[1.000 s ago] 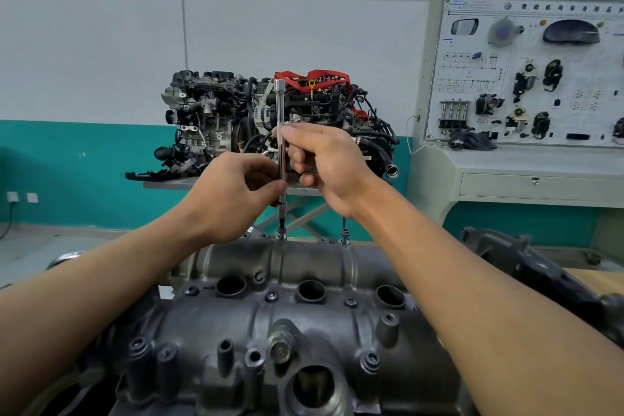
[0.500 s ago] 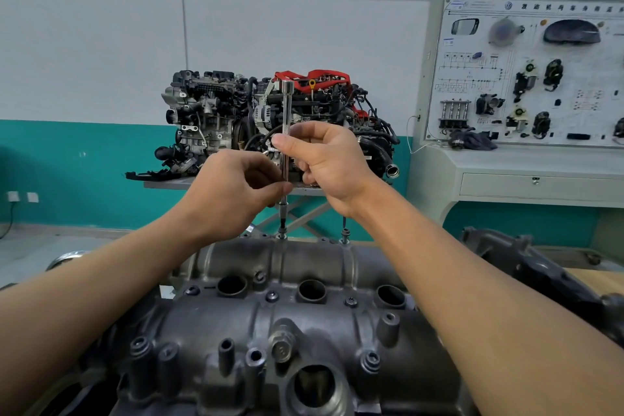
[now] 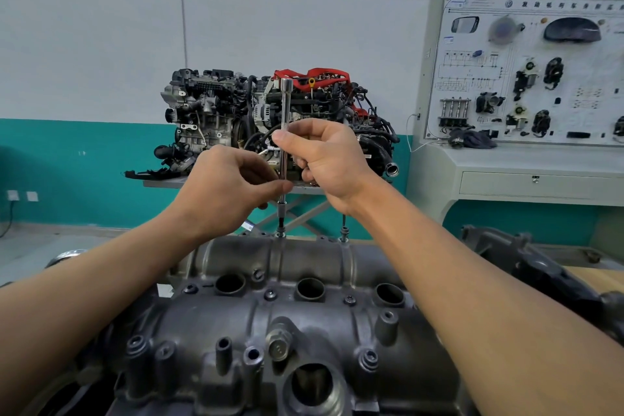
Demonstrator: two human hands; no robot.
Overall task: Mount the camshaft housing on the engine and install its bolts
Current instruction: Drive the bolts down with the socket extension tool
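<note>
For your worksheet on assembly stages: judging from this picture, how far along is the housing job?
Done: the housing sits on the engine, with bolts seated along its middle row, such as one. In hand: both hands, left and right, hold an upright extension bar on a far-edge bolt. Left: the next bolt stands proud, undriven. Final tightness cannot be judged.

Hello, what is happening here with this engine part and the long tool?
A person holds a long silver extension bar upright with both hands: right hand higher, left hand lower. Its tip sits on a bolt at the far edge of the grey cast-metal camshaft housing. A second bolt beside it stands raised, not yet driven down.
</note>
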